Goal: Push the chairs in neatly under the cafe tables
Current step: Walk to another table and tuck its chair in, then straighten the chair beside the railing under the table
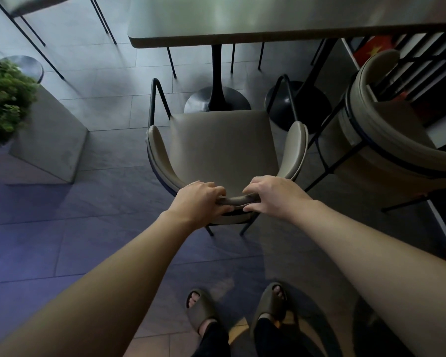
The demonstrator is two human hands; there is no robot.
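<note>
While both hands, left [200, 199] and right [274, 195], clamp chair [222, 143] backrest, seat ahead sits short of table [281, 19]; push-in pending.

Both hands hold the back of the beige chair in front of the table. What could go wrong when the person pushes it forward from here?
1. The beige padded chair points at the table's black round pedestal base; its front legs may hit that base before the seat is fully under the grey table top.
2. The second beige chair stands close on the right, so the armrests may scrape.
3. The left hand and right hand grip near the middle; uneven force may turn the chair.
</note>
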